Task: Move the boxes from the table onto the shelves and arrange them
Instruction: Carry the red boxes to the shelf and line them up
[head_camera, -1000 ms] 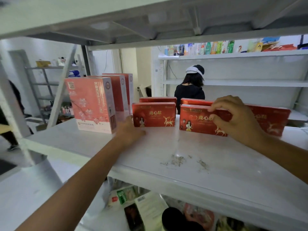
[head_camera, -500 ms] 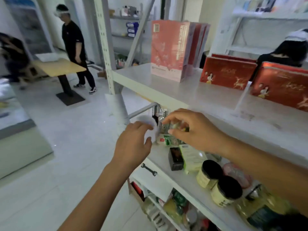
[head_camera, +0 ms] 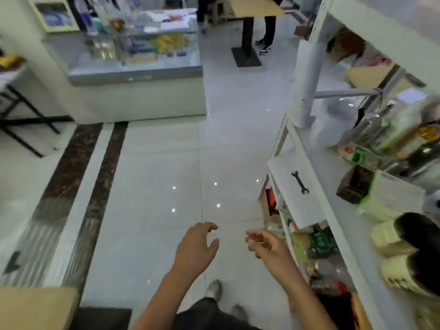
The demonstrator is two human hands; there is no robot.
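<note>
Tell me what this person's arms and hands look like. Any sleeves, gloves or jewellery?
Both arms are bare as far as the picture shows: no sleeve on the left arm or the right arm. The left hand and right hand wear no gloves. I see no watch, band or ring, though the picture is blurred. No markings show.

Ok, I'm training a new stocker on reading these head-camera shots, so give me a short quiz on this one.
1. True or false: the left hand holds a red box.
2. The black wrench lies on: A a chair, B a white shelf board, C a red box.
3. Fill in: the right hand hovers, empty, above the ___.
Key: 1 false; 2 B; 3 floor.
</note>
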